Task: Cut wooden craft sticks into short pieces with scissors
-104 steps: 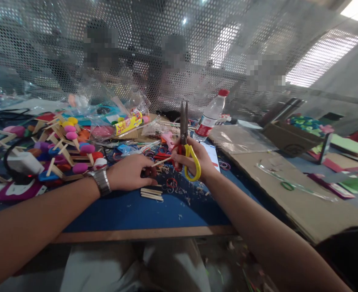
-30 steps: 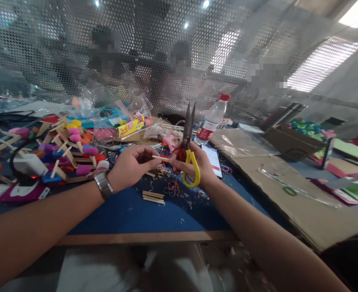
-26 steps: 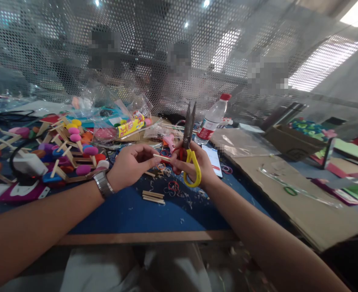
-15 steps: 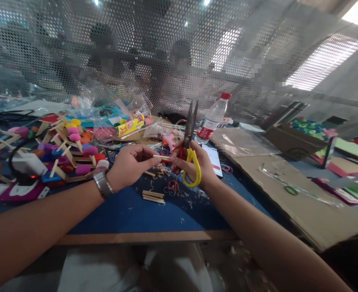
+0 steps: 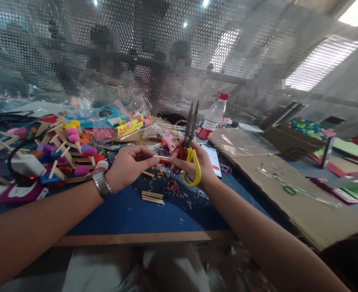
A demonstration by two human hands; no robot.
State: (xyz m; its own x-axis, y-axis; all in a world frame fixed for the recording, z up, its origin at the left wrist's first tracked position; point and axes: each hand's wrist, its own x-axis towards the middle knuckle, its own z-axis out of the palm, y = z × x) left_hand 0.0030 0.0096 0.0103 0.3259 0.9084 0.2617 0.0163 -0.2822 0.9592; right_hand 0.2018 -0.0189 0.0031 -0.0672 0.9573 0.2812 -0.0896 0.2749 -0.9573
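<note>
Left hand (image 5: 131, 167), tight pinch on stick (image 5: 161, 157)

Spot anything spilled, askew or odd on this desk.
Pale scraps lie strewn over the blue desk around the short sticks, like uncleared litter. The bottle appears to lean right, though camera distortion might explain that.

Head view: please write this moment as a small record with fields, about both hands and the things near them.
Left hand: holds one end of a stick
Right hand: grips scissors and meets the stick's other end
Scissors: blades slightly apart, pointing toward picture top
Loose sticks: side by side on blue table
Watch: on the left wrist
Phone: screen lit, partly behind right hand
Bottle: beyond the right hand
</note>
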